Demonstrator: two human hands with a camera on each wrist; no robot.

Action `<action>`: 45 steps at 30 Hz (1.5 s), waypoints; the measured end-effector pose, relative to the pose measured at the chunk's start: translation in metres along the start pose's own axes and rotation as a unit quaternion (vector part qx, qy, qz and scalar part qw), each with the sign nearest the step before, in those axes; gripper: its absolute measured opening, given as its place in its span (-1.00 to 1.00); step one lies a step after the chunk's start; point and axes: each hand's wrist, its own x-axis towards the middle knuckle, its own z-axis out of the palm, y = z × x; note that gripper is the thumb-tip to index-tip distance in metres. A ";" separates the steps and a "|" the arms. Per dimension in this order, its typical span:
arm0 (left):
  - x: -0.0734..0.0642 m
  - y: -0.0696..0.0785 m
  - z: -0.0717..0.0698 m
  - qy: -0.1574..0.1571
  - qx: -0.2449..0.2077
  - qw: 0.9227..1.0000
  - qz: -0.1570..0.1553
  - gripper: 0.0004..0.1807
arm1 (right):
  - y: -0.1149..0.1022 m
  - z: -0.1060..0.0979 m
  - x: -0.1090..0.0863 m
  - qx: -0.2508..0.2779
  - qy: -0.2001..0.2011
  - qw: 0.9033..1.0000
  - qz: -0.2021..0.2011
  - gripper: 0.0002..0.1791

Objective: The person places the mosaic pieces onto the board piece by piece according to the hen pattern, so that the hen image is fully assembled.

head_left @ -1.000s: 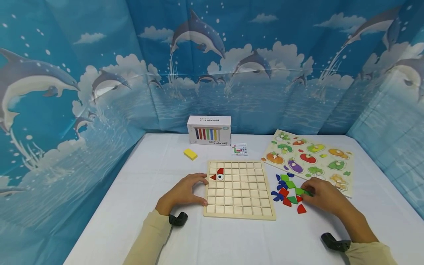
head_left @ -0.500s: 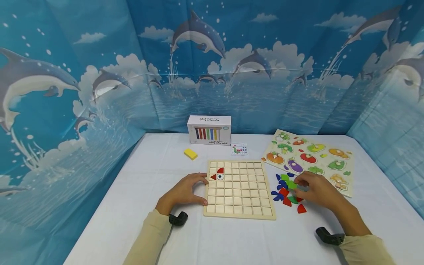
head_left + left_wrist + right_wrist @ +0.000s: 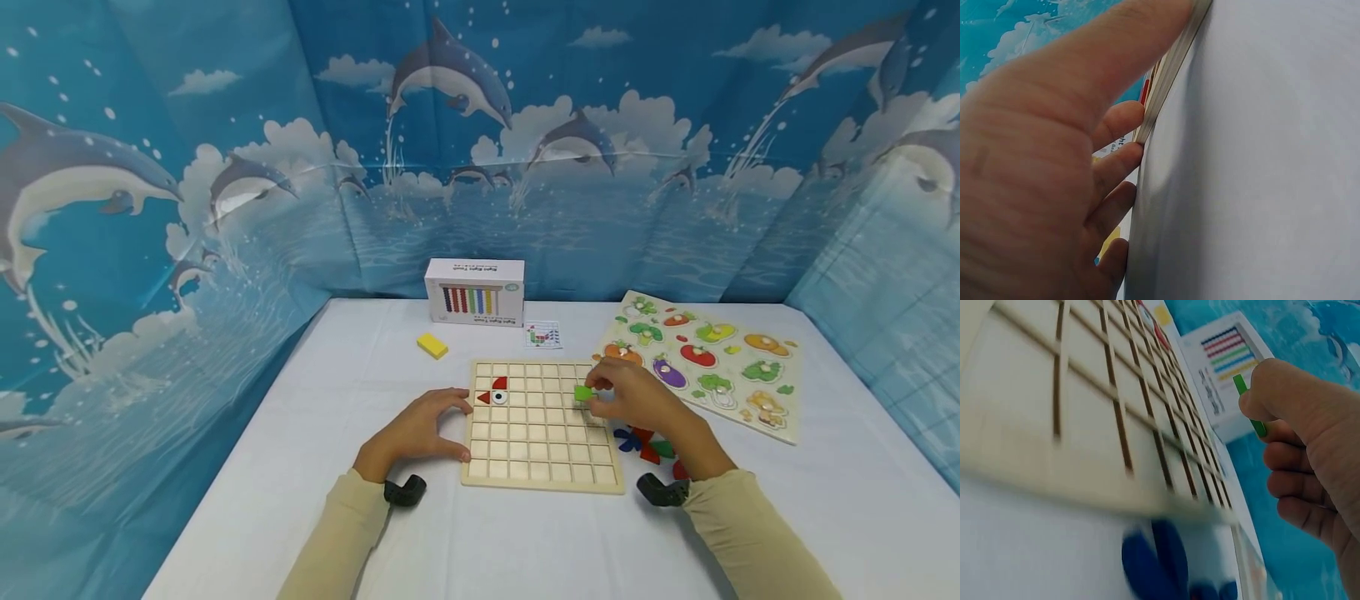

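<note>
A wooden grid board [image 3: 538, 475] lies on the table, with a red triangle [image 3: 483, 398], a red quarter-round piece [image 3: 500, 383] and a white eye disc [image 3: 499, 397] in its upper left cells. My left hand [image 3: 422, 429] touches the board's left edge with spread thumb and fingers; the left wrist view shows the thumb [image 3: 1116, 53] and fingertips against that edge. Over the board's right side, my right hand [image 3: 636, 395] pinches a green square tile [image 3: 582, 393] between thumb and fingers. In the right wrist view the green tile [image 3: 1249, 405] appears edge-on, above the grid.
Loose blue, red and green pieces [image 3: 649, 448] lie right of the board, partly hidden by my right arm. A vegetable puzzle board [image 3: 731, 375] is behind them. At the back stand a white box [image 3: 476, 293], a pattern card [image 3: 543, 335] and a yellow block [image 3: 432, 346].
My right hand has picked up a green square tile from the loose pieces and moved left over the board's right side. The left hand keeps its place at the board's edge.
</note>
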 end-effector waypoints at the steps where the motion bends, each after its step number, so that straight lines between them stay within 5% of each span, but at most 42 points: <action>1: 0.000 0.000 0.000 0.000 0.000 1.000 0.000 -0.24 | -0.003 0.002 0.006 0.003 0.000 1.000 -0.011 -0.77; 16: 0.002 0.003 -0.003 0.000 -0.013 1.000 0.009 -0.24 | -0.059 0.057 0.066 0.033 -0.043 0.997 -0.059 -0.78; 26: -0.001 0.000 0.000 -0.001 -0.002 1.000 0.001 -0.23 | -0.072 0.078 0.066 0.013 -0.061 0.998 -0.027 -0.83; 45: -0.001 -0.001 0.000 -0.002 -0.005 1.000 -0.002 -0.23 | -0.074 0.074 0.064 0.049 -0.079 0.996 -0.008 -0.82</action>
